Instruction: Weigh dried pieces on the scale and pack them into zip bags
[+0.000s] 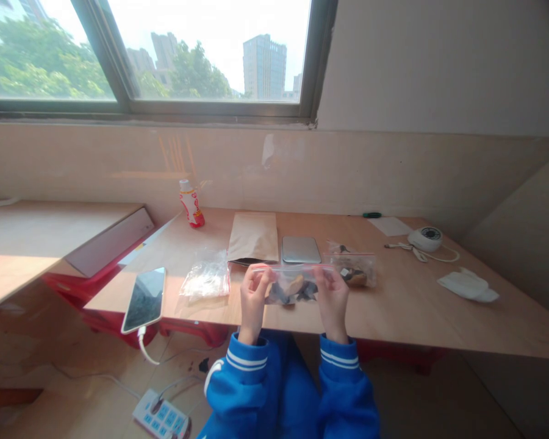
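A clear zip bag [293,291] with dark and tan pieces inside is stretched between my two hands above the table's front edge. My left hand [255,299] pinches its top left corner, and my right hand [333,299] pinches the top right one. Just right of my right hand lies another clear bag [359,274] with brown and dark contents. Behind the held bag are a brown paper pouch [254,236], its mouth facing me, and a flat silver-grey scale-like device [301,250]. Several clear bags [205,275] lie in a pile left of my left hand.
A phone [145,300] with a white cable rests at the table's [402,311] left front. A bottle [191,204] stands at the back left. To the right are a white camera [425,238], paper [388,226] and crumpled tissue [468,285]. A power strip [161,416] lies on the floor.
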A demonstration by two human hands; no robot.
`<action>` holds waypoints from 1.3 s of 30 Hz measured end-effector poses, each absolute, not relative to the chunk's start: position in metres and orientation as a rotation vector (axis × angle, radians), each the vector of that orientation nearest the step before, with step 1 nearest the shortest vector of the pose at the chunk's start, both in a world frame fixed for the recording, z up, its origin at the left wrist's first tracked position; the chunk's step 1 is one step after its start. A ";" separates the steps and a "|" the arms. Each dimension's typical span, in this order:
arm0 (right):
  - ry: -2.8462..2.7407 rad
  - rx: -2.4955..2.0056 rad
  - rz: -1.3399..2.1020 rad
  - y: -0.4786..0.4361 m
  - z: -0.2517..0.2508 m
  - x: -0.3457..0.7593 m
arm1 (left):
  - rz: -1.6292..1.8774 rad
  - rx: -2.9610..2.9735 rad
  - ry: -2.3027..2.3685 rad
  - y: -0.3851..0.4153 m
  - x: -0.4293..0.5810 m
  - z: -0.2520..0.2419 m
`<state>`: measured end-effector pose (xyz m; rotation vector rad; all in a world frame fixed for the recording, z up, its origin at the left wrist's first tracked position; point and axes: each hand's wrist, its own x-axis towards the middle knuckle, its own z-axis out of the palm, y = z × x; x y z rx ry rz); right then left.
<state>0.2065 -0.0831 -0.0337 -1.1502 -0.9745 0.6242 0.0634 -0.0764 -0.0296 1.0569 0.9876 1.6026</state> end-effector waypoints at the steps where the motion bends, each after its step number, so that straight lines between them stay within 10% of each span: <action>1: -0.965 -1.111 0.661 -0.083 -0.034 0.207 | 1.578 1.064 0.945 -0.076 0.062 -0.031; 39: -1.204 -0.956 1.002 -0.086 -0.033 0.207 | 1.438 1.283 0.913 -0.078 0.056 -0.027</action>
